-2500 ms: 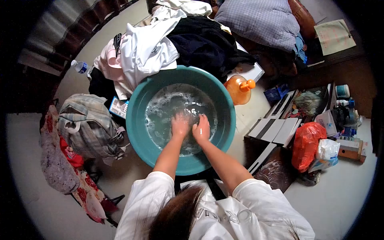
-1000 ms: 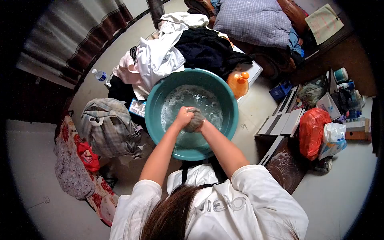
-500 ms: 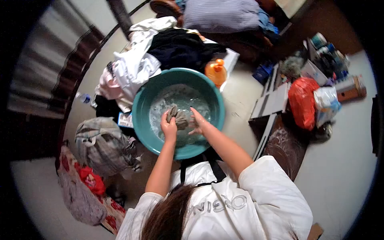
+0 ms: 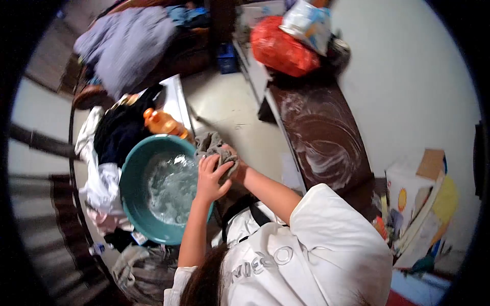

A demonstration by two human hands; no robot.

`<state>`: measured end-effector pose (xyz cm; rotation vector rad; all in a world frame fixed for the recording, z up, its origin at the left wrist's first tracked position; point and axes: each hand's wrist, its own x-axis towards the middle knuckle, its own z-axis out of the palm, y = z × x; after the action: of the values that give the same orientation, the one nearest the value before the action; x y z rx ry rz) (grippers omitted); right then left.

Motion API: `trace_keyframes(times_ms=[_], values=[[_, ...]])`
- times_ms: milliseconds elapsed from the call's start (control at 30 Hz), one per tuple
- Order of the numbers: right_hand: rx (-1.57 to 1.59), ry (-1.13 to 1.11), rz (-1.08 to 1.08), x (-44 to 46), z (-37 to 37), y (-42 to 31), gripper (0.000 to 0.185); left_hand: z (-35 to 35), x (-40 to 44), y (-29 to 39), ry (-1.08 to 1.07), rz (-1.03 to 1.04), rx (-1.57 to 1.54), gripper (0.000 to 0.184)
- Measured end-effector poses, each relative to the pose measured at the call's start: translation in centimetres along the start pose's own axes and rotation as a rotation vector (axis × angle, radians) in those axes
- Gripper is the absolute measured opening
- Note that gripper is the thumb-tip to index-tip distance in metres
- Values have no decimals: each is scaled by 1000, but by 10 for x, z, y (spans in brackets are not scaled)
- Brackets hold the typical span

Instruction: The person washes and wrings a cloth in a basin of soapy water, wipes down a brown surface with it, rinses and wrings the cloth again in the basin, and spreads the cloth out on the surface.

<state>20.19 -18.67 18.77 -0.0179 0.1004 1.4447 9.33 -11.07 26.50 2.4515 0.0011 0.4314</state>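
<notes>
Centrally, a wet-looking grey-brown cloth (image 4: 208,145) is bunched between a person's two bare hands, raised at the edge of a basin on the person's right. The left hand (image 4: 208,178) presses on the near side, fingers spread over the folds; the right hand (image 4: 237,164) is closed around the other side, its fingers partly hidden. Gripping from both sides probably stops the loose folds from slipping out. Whether the cloth hangs over the rim or just outside it is hard to tell.

Beside the hands, the green basin (image 4: 136,188) holds cloudy, foamy water (image 4: 173,191). It stands close in front of the person, likely so that both arms reach it easily. Just beyond its rim lies an orange bottle (image 4: 166,124), seemingly placed within reach. Dark clothing (image 4: 120,135) and a white garment (image 4: 104,186) are heaped against the basin's far left side.

To the right, well apart from the basin, a dark brown surface (image 4: 349,150) bears whitish streaks, perhaps soap. At its far end sits a red plastic bag (image 4: 280,48), with a white-and-blue bag (image 4: 309,28) against it.
</notes>
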Motion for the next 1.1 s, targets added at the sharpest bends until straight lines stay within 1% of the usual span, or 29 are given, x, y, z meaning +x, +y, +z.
trace_keyframes(times_ms=[33,67,100,133,200,267,333,400,467,500,533,600,633,700,800,867,933,1033,1100], values=[[47,82,-78,-14,-8,-15,41,11,13,10,-26,57,22,42],[122,14,-109,-36,-15,-30,41,23,24,22,-49,111,37,43],[34,86,-236,-58,-18,-46,40,38,31,28,-112,108,-11,44],[-52,161,-358,-81,-25,-63,40,51,39,35,-129,150,-43,44],[-17,-26,-670,-122,-71,-94,43,81,48,45,-185,196,-116,43],[-83,89,-964,-178,-92,-118,41,109,54,57,-231,168,-163,42],[91,512,-1001,-247,-147,-137,43,133,56,63,-299,136,-174,41],[196,984,-1113,-295,-122,-133,47,162,55,69,-377,92,-160,41],[81,1603,-1238,-308,-63,-120,60,188,58,76,-471,54,-126,41],[13,1921,-1261,-315,-50,-115,67,201,58,80,-514,32,-106,42],[-18,1904,-1233,-329,-54,-108,78,216,58,82,-530,22,-95,43],[-51,2177,-1263,-347,-127,-110,76,245,62,80,-554,7,-69,46],[-57,2272,-1204,-350,-133,-109,76,256,66,81,-546,27,-61,50],[-75,2479,-1049,-359,-144,-99,76,277,75,83,-550,-4,-63,52],[59,2659,-1104,-357,-169,-98,75,305,87,76,-536,-16,-70,54],[67,2748,-1131,-356,-184,-105,75,320,95,69,-529,-3,-86,54],[107,2848,-1053,-354,-184,-111,75,337,105,59,-569,14,-67,56],[69,2868,-963,-353,-178,-114,74,360,118,47,-609,37,-111,58],[-177,2904,-935,-355,-189,-112,73,372,126,39,-635,39,-136,58]])
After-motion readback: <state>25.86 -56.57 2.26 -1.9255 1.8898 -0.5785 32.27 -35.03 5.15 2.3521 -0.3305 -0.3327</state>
